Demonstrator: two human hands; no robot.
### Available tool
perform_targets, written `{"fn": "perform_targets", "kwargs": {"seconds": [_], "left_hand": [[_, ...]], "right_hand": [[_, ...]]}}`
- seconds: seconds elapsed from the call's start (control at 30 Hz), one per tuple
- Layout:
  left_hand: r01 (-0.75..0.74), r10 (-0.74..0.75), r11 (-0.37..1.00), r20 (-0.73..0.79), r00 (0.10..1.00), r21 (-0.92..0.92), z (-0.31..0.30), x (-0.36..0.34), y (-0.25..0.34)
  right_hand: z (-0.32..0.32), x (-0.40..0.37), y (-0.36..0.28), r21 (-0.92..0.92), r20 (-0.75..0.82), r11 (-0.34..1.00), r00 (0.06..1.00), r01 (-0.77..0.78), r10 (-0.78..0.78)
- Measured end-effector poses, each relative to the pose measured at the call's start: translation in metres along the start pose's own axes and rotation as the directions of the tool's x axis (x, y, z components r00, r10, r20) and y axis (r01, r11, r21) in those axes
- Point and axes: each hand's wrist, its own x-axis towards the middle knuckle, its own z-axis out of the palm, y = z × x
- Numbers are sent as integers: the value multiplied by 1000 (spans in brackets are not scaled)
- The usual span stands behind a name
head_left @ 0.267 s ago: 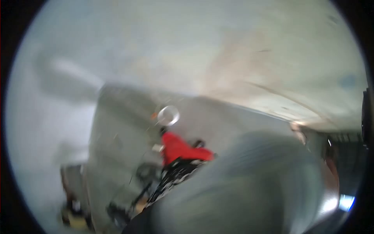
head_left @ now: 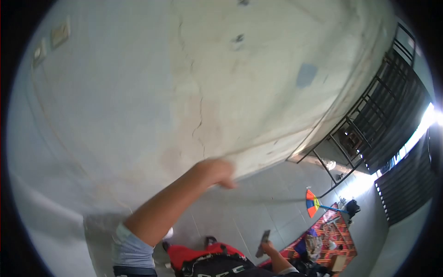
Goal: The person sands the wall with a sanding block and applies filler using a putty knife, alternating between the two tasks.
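A person is holding a curled, empty left hand [head_left: 216,171] up by the cracked wall [head_left: 138,92], the right hand [head_left: 270,250] gripping a dark slim object [head_left: 263,242], work seemingly just starting.

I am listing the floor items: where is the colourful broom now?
In the head view, lower right: the colourful broom lies on the tiled floor, beside the red rug, near the black metal gate.

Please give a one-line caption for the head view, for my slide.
Left hand raised by cracked pale wall; right hand holds dark flat object over grey tiled floor.
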Motion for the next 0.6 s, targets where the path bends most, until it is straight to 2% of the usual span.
{"fn": "perform_targets", "kwargs": {"seconds": [0.03, 0.07, 0.1, 0.13, 0.17, 0.2, 0.23, 0.27, 0.3, 0.33, 0.37, 0.47, 0.53, 0.6], "left_hand": [[38, -53, 996, -187, 981, -81, 27, 1, -40], [117, -173, 957, -197, 965, -266, 53, 2, -74], [31, -240, 794, -266, 933, -607, 101, 43, -106], [-159, -405, 531, -414, 815, -832, 183, 76, -153], [-208, -690, 179, -273, 671, -962, 237, 104, -173], [-289, -866, -113, -48, 497, -951, 310, 98, -178], [-343, -899, -260, 97, 427, -903, 359, 91, -176], [-306, -861, -350, 176, 477, -885, 397, 82, -166], [-236, -787, -451, 259, 560, -861, 421, 79, -149], [-155, -717, -489, 294, 632, -858, 436, 82, -135], [-84, -656, -506, 320, 684, -859, 445, 90, -120], [37, -546, -472, 325, 772, -881, 443, 119, -96], [56, -527, -424, 297, 796, -904, 436, 134, -95], [65, -519, -395, 281, 807, -916, 430, 143, -95]], "right_hand": [[58, 104, 33, -55, 29, 981, 982, 188, -187], [29, 65, -5, 352, 23, 936, 999, 12, -22], [-35, 107, 1, 387, -73, 917, 995, 95, -72], [-69, 107, -5, 377, -151, 905, 977, 199, -151], [-94, 141, 4, 257, -164, 948, 975, 187, -148], [-118, 175, 12, 132, -176, 977, 974, 169, -144], [-116, 218, 50, 265, -145, 953, 983, 144, -109], [-115, 252, 83, 392, -114, 913, 991, 112, -72], [-117, 246, 107, 603, -70, 784, 988, 149, -134], [-127, 236, 113, 440, -131, 897, 991, 32, 29], [-138, 215, 109, 326, -176, 945, 981, -25, 87], [-159, 183, 84, -26, -241, 999, 970, -32, 25], [-163, 187, 75, -399, -239, 917, 964, 11, -115], [-167, 205, 65, -780, -181, 621, 923, 75, -339]]}}
